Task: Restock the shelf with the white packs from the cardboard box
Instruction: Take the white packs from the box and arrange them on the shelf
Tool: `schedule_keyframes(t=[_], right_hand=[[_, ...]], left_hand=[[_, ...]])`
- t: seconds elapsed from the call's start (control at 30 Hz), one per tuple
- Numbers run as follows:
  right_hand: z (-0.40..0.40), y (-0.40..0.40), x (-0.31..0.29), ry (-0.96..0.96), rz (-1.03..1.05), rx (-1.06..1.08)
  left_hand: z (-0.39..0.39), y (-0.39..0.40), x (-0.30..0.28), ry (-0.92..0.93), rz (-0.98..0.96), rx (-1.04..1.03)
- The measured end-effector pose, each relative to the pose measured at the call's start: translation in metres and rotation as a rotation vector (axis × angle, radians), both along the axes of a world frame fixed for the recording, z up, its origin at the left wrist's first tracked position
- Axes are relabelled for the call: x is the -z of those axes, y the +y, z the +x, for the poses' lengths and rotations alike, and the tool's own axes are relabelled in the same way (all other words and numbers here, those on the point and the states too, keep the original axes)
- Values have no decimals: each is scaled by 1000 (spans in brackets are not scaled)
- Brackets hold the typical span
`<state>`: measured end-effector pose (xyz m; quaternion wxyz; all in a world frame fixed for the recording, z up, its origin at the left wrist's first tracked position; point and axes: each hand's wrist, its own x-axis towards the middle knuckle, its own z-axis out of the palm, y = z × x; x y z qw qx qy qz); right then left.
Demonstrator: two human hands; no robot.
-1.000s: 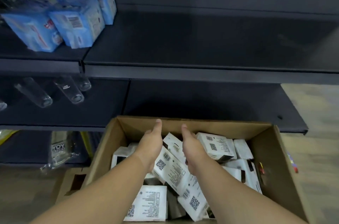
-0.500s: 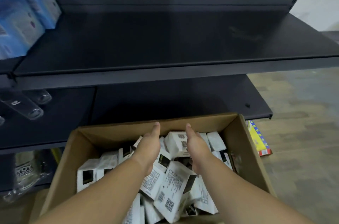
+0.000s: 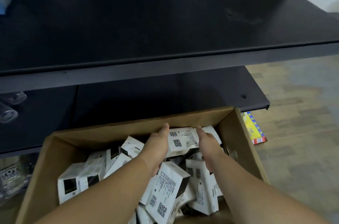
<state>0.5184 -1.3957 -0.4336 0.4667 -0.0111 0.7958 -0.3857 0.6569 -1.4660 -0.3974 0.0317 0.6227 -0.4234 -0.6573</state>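
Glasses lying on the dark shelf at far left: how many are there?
2. The far glass lies on its side at the left edge; the near glass lies just in front of it. More may be out of frame.

My left hand (image 3: 158,144) and right hand (image 3: 208,142) clasp one white pack (image 3: 181,141) between them inside the cardboard box (image 3: 233,128).

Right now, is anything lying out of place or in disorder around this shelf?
Yes. A yellow and red package lies on the floor, wedged beside the cardboard box under the lower shelf's end. Inside the box, the white packs are jumbled at all angles, not stacked. No damage shows.
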Motion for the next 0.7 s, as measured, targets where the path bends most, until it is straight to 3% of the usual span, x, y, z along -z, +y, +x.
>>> schedule_keyframes(t=[0.27, 0.7], right_hand=[[-24, -14, 41, -49, 82, 5], [-31, -32, 78, -23, 135, -23]], left_hand=[[-22, -2, 42, -76, 42, 53], [-34, -6, 57, -128, 70, 82]])
